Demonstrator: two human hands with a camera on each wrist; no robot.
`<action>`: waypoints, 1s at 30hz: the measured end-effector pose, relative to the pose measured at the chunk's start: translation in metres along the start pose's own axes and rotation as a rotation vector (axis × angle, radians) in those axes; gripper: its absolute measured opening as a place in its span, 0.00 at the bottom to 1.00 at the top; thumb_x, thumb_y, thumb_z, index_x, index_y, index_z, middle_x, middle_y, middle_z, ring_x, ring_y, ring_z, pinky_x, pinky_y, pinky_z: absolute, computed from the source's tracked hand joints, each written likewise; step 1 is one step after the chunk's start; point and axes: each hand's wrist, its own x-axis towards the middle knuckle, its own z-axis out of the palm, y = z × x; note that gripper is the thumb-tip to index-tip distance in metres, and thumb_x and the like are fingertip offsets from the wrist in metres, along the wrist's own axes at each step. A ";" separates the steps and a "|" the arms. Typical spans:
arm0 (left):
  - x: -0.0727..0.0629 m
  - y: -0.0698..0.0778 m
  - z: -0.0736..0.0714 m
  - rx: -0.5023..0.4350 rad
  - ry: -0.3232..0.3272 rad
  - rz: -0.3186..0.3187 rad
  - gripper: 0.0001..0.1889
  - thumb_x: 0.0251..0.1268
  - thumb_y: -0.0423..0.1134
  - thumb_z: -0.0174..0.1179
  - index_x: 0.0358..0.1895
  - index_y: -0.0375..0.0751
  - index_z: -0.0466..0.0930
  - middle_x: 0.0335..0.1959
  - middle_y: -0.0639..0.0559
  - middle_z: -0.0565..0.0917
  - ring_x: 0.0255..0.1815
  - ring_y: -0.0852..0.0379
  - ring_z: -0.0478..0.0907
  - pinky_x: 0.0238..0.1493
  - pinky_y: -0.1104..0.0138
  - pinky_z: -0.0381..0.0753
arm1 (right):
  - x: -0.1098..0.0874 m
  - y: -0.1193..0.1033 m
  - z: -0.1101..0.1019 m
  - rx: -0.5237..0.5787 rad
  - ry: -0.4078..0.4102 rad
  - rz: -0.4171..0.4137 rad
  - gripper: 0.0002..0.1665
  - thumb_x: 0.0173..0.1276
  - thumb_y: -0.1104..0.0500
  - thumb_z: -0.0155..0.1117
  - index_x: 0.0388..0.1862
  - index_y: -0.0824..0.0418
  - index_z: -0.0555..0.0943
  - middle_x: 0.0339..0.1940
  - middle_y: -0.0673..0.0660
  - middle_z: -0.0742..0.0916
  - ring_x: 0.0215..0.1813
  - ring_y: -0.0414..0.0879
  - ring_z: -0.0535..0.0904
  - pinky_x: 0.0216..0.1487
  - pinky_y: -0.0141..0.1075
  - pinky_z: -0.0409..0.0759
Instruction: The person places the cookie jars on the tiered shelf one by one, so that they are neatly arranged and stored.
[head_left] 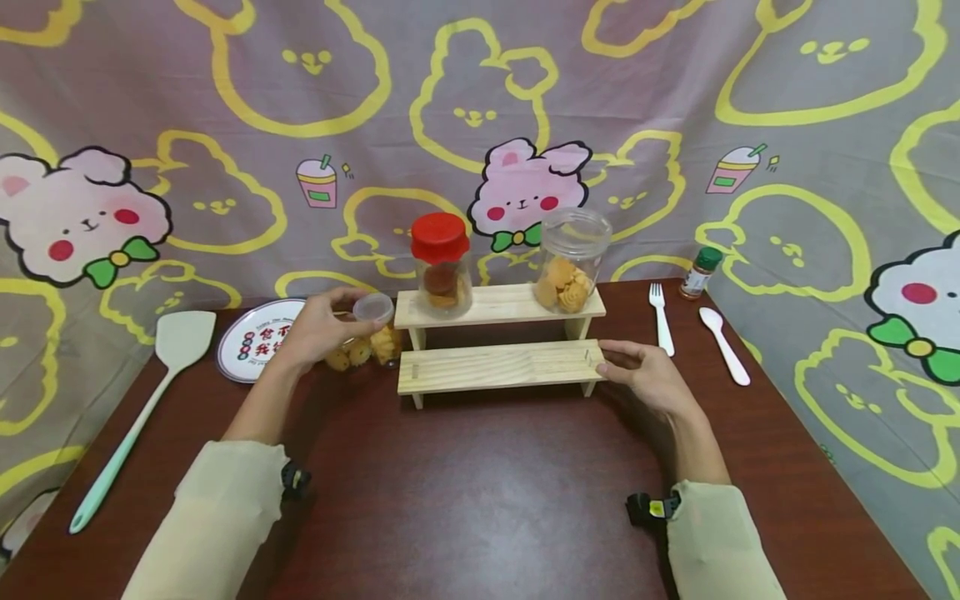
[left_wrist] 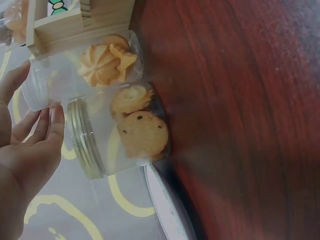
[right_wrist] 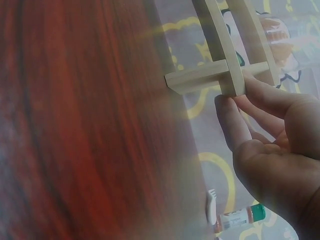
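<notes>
My left hand (head_left: 318, 327) grips a clear cookie jar (head_left: 373, 308) by its translucent lid, just left of a two-step wooden rack (head_left: 498, 367). The left wrist view shows thumb and fingertips on either side of that lid, with piped cookies inside the jar. Right beside it stands another jar with a gold lid (left_wrist: 86, 140), holding round cookies. At the rack's other side, my right hand (head_left: 651, 377) pinches the right end of the lower step between thumb and fingers. On the upper step sit a red-lidded jar (head_left: 441, 271) and a clear-lidded jar (head_left: 573, 260), both with cookies.
Left of the jars lies a white plate (head_left: 243, 354) with red writing, then a long-handled spatula (head_left: 161, 379). On the right are a white fork (head_left: 662, 321), a white spoon (head_left: 726, 348) and a green-capped spice bottle (head_left: 700, 273). Patterned cloth (head_left: 420, 179) hangs behind the table.
</notes>
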 end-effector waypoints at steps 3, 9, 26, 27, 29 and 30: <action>-0.003 0.003 -0.003 -0.007 0.001 0.013 0.33 0.58 0.42 0.76 0.64 0.31 0.74 0.57 0.36 0.79 0.56 0.42 0.79 0.42 0.72 0.81 | 0.000 0.001 0.000 -0.005 -0.001 -0.004 0.30 0.72 0.63 0.67 0.69 0.74 0.72 0.62 0.73 0.80 0.52 0.44 0.82 0.49 0.30 0.82; -0.012 0.009 -0.008 -0.001 0.006 0.041 0.34 0.58 0.43 0.76 0.64 0.32 0.75 0.57 0.37 0.80 0.57 0.42 0.78 0.41 0.73 0.81 | -0.001 0.001 -0.001 0.001 0.002 -0.001 0.30 0.72 0.63 0.67 0.69 0.73 0.73 0.62 0.73 0.80 0.53 0.45 0.81 0.49 0.30 0.82; -0.029 0.036 -0.008 -0.087 0.061 0.144 0.31 0.58 0.42 0.76 0.63 0.33 0.77 0.52 0.43 0.81 0.50 0.48 0.80 0.41 0.71 0.83 | -0.002 0.000 -0.001 0.005 -0.007 -0.002 0.30 0.73 0.64 0.66 0.70 0.74 0.72 0.62 0.73 0.80 0.52 0.43 0.82 0.51 0.32 0.82; -0.030 0.037 -0.008 -0.090 0.064 0.148 0.31 0.58 0.42 0.76 0.63 0.33 0.77 0.52 0.44 0.81 0.50 0.48 0.80 0.41 0.71 0.82 | -0.002 0.000 -0.001 0.006 -0.008 -0.003 0.30 0.73 0.64 0.66 0.70 0.74 0.72 0.62 0.73 0.80 0.52 0.43 0.82 0.51 0.32 0.82; -0.031 0.040 -0.006 -0.098 0.066 0.149 0.31 0.58 0.42 0.76 0.63 0.34 0.77 0.52 0.44 0.81 0.50 0.49 0.80 0.42 0.71 0.82 | -0.001 0.000 -0.001 0.005 -0.008 -0.004 0.30 0.73 0.64 0.66 0.70 0.74 0.72 0.62 0.73 0.80 0.51 0.43 0.82 0.51 0.33 0.82; -0.032 0.042 -0.006 -0.109 0.064 0.149 0.31 0.58 0.41 0.76 0.63 0.33 0.76 0.52 0.44 0.81 0.50 0.50 0.80 0.42 0.71 0.82 | -0.001 0.000 -0.001 0.006 -0.008 -0.003 0.30 0.73 0.64 0.66 0.70 0.74 0.72 0.62 0.73 0.80 0.51 0.43 0.82 0.51 0.33 0.82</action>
